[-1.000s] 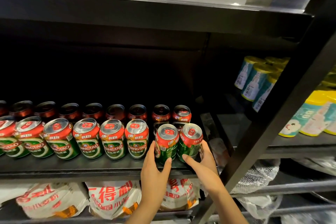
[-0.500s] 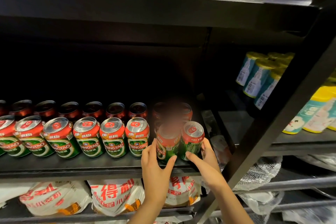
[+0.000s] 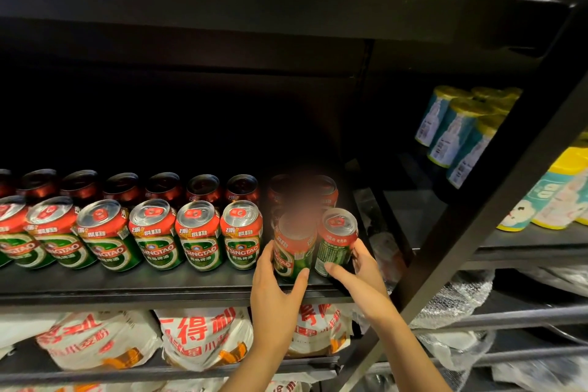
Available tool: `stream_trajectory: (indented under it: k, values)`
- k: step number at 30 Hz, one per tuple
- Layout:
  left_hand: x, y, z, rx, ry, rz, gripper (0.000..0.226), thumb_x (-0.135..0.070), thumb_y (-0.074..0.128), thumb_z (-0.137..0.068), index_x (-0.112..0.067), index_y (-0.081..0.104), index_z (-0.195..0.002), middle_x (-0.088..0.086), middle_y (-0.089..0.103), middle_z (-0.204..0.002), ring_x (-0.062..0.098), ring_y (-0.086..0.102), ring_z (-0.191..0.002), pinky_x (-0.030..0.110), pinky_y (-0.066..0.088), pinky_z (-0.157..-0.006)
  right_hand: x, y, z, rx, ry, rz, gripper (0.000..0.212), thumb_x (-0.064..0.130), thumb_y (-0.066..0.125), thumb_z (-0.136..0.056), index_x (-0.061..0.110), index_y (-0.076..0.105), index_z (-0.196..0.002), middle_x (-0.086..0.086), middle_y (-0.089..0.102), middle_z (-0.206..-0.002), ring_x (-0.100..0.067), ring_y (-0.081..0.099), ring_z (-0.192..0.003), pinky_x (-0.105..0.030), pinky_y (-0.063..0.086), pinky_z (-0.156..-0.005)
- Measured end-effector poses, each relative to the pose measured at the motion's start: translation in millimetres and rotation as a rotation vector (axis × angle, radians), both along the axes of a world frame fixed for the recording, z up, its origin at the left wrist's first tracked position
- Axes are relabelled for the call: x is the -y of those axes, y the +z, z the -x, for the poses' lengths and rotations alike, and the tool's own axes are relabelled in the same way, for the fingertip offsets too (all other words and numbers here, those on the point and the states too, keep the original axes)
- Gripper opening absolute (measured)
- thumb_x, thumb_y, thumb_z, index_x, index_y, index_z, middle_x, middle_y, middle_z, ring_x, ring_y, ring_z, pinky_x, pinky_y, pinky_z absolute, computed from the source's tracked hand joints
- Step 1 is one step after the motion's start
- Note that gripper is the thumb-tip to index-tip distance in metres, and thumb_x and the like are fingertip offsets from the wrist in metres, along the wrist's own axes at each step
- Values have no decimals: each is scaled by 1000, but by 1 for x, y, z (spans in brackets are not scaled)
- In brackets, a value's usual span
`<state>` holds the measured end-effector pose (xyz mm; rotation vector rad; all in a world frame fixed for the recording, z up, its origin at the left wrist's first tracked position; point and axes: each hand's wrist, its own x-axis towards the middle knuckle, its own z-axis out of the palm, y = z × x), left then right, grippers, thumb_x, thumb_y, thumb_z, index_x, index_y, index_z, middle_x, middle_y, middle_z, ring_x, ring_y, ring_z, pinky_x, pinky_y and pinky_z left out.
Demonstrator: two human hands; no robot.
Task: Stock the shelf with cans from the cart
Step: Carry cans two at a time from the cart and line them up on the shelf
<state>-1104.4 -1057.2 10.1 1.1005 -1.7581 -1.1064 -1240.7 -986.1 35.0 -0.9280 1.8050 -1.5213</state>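
The dark shelf [image 3: 133, 288] carries a front row of green-and-red cans [image 3: 199, 235] with a darker row behind, all standing upright. At the row's right end, near the front edge, two more cans stand side by side: the left hand [image 3: 275, 289] wraps the left can [image 3: 294, 248], the right hand [image 3: 361, 270] wraps the right can [image 3: 337, 240]. Both sit close to the lip; letting go before pushing them further in could tip one off, or a sideways shove could knock the neighbouring can.
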Motion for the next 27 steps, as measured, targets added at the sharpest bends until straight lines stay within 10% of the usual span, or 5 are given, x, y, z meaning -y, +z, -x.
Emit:
stream_trajectory:
  k: [20, 27]
  values:
    - [0, 7, -4, -15, -4, 38, 59, -35, 67, -83, -41, 32, -130, -26, 36, -119, 10, 41, -124, 36, 41, -103, 5, 1, -9, -13, -46, -1, 57, 31, 79, -74, 40, 47, -120, 9, 52, -125, -3, 53, -114, -29, 46, -98]
    - [2, 1, -4, -62, -17, -56, 58, -35, 70, -80, -35, 40, -130, -20, 49, -127, -1, 46, -119, 30, 40, -104, 0, 2, -1, 35, 19, 31, 67, 19, 73, -80, 33, 40, -136, 17, 58, -125, 6, 54, -113, -9, 47, -84]
